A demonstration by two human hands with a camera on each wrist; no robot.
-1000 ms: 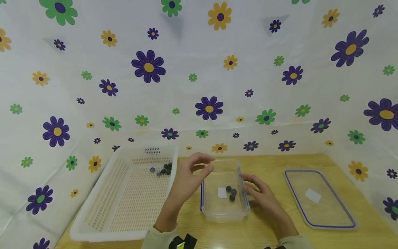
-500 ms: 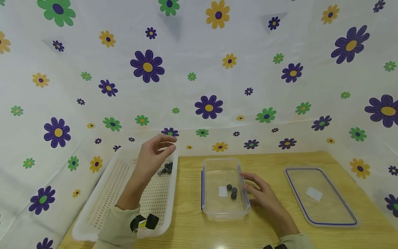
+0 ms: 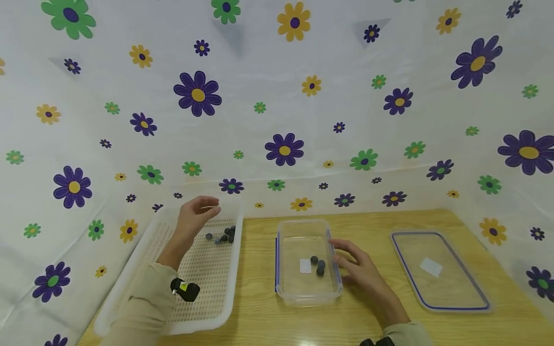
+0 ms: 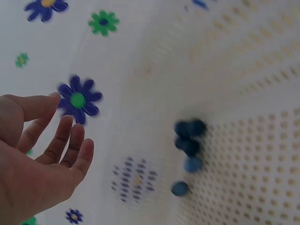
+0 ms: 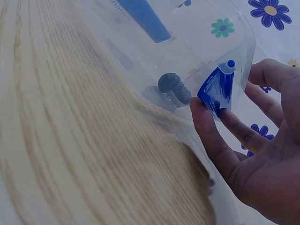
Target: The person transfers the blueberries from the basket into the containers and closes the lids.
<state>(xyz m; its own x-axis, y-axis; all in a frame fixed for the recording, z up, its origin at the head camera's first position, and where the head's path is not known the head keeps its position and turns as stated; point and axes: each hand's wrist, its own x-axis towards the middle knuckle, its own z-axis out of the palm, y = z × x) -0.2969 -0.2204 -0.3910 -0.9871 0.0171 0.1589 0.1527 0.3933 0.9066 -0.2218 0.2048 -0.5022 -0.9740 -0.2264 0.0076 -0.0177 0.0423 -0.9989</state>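
Note:
My left hand point(image 3: 192, 218) is raised over the far part of a white perforated plastic basket point(image 3: 199, 283), its fingers loosely bent. The left wrist view shows nothing between its thumb and fingers. Dark blue, round blueberries point(image 3: 225, 238) lie loose toward the basket's far right corner, below that hand. To the right stands a clear lidless food container point(image 3: 307, 292) with 3 visible blueberries point(image 3: 321, 264) inside, near a white label. My right hand point(image 3: 365, 276) holds this container's right side; in the right wrist view its thumb and fingers are around the hanging blue-edged latch point(image 5: 218, 91).
A clear lid point(image 3: 454, 283) with a blue seal and a white label lies flat at the right. Everything stands on a wood-grain table point(image 3: 259, 317). Behind and at both sides hangs a white flower-print sheet point(image 3: 242, 120).
My left hand has moved left, from above the food container to above the basket. My right hand stays at the container's side. The view has shifted slightly.

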